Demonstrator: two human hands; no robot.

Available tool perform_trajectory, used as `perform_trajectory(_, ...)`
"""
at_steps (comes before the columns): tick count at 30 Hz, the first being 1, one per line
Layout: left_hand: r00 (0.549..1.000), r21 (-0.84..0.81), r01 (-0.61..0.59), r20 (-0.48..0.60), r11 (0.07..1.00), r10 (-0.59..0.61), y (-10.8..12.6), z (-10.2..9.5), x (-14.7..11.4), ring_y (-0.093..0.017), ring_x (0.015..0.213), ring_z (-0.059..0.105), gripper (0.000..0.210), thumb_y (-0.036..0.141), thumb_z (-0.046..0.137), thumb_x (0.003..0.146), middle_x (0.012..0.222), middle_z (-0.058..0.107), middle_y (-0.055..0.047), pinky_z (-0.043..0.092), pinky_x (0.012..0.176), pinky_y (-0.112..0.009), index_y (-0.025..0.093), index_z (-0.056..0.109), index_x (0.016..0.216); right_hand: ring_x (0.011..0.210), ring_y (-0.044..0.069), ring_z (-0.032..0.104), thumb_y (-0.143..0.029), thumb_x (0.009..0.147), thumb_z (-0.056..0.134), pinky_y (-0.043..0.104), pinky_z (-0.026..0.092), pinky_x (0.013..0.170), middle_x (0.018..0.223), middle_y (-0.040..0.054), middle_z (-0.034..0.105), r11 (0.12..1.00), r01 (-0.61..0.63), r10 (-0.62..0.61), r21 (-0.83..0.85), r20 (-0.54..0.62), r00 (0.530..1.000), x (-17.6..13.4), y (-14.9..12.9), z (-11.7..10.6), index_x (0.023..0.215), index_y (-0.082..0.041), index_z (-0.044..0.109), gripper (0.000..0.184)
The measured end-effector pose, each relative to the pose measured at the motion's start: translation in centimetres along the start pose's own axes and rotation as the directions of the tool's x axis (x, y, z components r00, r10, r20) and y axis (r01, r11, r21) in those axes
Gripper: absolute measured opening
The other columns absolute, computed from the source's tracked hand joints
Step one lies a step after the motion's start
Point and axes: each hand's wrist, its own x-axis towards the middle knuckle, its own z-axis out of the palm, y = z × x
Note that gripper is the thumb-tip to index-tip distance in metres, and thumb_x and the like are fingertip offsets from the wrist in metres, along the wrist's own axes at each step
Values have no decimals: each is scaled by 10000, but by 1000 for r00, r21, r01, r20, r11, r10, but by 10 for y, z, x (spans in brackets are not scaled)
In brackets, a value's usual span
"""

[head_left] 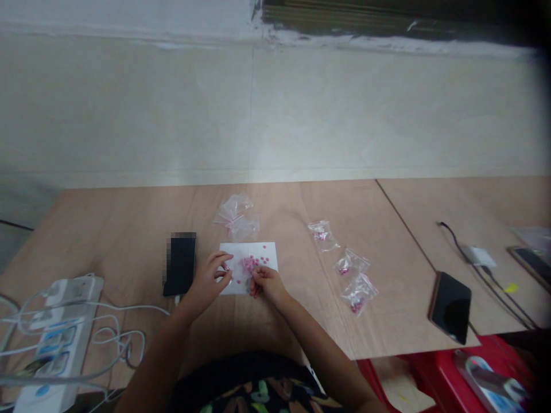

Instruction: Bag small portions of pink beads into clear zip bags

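Note:
A white sheet of paper (270, 248) lies in front of me with small pink pieces (250, 263) heaped near its middle and several strewn around. Over the paper's left edge is my left hand (210, 282), its fingers curved and apart with nothing visible between them. My right hand (267, 283) is at the lower right of the paper, closed in a pinch beside the heap; what it grips is too small to make out. Just beyond the paper lie clear plastic bags (243, 221) in a loose pile. Rightward are small zip bags (323, 236) with pink pieces inside.
A black phone (181, 267) with a cable lies left of the paper. Further left is a white power strip (71, 338) with tangled cords. At right are another phone (450, 307), a white charger (480, 256) and a red stool (434, 367) below the table edge.

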Motion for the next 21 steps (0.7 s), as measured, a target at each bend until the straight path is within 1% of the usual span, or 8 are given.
perform_trajectory(4, 998, 17, 10, -54, 1000, -9, 0, -1, 2, -117, 773, 529, 266, 240, 534, 717, 981, 425, -47, 550, 704, -297, 164, 562, 970, 321, 105, 481, -488, 537, 661, 216, 358, 310, 413, -34, 539, 1000, -5, 5, 13, -2, 1000, -1, -2, -1, 595, -182, 429, 388)
perform_trajectory(8, 999, -17, 14, -33, 1000, -14, 0, 0, 1, -112, 771, 528, 265, 230, 528, 712, 1000, 416, -48, 548, 705, -292, 164, 560, 967, 311, 107, 475, -475, 526, 668, 217, 360, 306, 399, -43, 528, 1000, -19, 19, 25, -13, 1000, -1, -3, -1, 617, -181, 443, 381)
perform_trajectory(11, 999, -13, 21, -42, 1000, -22, 0, 0, 1, -103, 750, 529, 269, 229, 530, 708, 1003, 412, -47, 544, 712, -296, 163, 555, 968, 309, 105, 472, -465, 529, 671, 214, 359, 303, 403, -39, 535, 1000, -23, 23, 18, -16, 1000, -1, -2, -2, 612, -181, 438, 376)
perform_trajectory(15, 1000, -22, 17, -18, 1000, -17, 0, -3, 1, -103, 744, 514, 257, 220, 528, 711, 974, 411, -41, 543, 709, -299, 166, 552, 962, 306, 97, 462, -459, 539, 672, 205, 342, 296, 409, -46, 528, 1000, -14, 14, 1, -23, 1000, -2, -3, -1, 619, -181, 448, 365)
perform_trajectory(18, 999, -35, 33, -40, 999, -35, -1, -5, -1, -100, 742, 505, 247, 217, 521, 715, 965, 399, -37, 540, 710, -298, 167, 545, 955, 307, 89, 458, -466, 531, 681, 200, 341, 293, 427, -52, 532, 1000, 2, -2, 4, -23, 1000, -4, -7, 1, 620, -181, 453, 376)
perform_trajectory(21, 997, -54, 46, -54, 997, -49, -1, -6, -4, -106, 759, 501, 249, 222, 524, 709, 991, 391, -42, 538, 711, -294, 165, 537, 951, 350, 100, 499, -468, 515, 696, 207, 382, 319, 495, -39, 581, 1000, -3, 3, 27, 7, 1000, -7, -15, 3, 668, -185, 456, 402)
